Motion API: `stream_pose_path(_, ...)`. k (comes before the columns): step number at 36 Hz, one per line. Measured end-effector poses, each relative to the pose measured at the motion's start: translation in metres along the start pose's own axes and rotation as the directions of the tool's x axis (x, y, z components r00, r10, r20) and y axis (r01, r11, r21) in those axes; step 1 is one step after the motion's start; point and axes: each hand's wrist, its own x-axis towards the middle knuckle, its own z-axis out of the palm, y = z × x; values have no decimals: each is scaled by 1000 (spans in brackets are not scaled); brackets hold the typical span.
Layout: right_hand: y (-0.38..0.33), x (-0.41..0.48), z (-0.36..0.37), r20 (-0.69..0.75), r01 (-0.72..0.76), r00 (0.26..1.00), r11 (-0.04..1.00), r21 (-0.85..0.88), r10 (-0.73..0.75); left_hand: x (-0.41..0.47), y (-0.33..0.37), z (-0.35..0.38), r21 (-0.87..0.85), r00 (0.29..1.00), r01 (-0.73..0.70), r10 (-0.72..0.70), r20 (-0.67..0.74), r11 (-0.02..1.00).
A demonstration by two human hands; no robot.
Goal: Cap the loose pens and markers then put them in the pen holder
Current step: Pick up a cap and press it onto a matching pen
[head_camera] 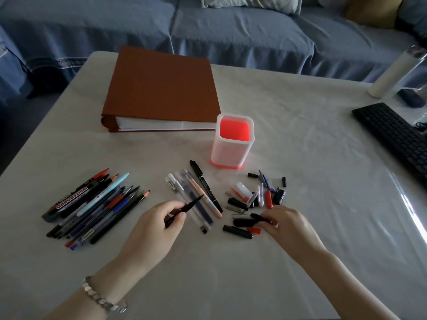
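My left hand [159,221] grips a thin black uncapped pen [190,205], tip pointing up and right. My right hand [284,221] pinches a black cap [260,217] at the near edge of a scatter of loose caps [256,195], black, white, red and blue. A pile of uncapped pens and markers [92,204] lies at the left, with a whiteboard marker among them. Several capped pens [196,192] lie between my hands. The white pen holder [232,142] with a red inside stands upright behind them, nothing visible in it.
A brown binder [161,88] lies behind the holder. A black keyboard [392,132] sits at the right edge, a white bottle [392,72] behind it. The table [300,250] has a pale cloth under clear film. A blue sofa [231,31] runs along the far side.
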Motion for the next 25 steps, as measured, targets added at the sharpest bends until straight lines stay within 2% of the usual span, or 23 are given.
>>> stream_pose_path(5, 4, -6, -6, -56, -21, 998, 999, 36, 23, 2, 1, 6, 5, 1000, -4, 4, 21, 1000)
stream_pose_path(10, 26, 2, -27, -149, -218, 962, 972, 82, 228, 5, 5, 10, 4, 1000, -8, 8, 21, 1000)
stream_pose_path(14, 37, 10, -28, -52, -344, 934, 931, 124, 352, 4, 9, 12, 13, 999, -27, 26, 33, 1000)
stream_pose_path(18, 33, 15, -19, 31, -346, 938, 931, 112, 345, 4, 9, 13, 14, 999, -24, 23, 37, 1000)
stream_pose_path(25, 27, 15, -14, 46, -284, 959, 954, 97, 281, 2, 10, 10, -3, 999, -20, 20, 31, 1000)
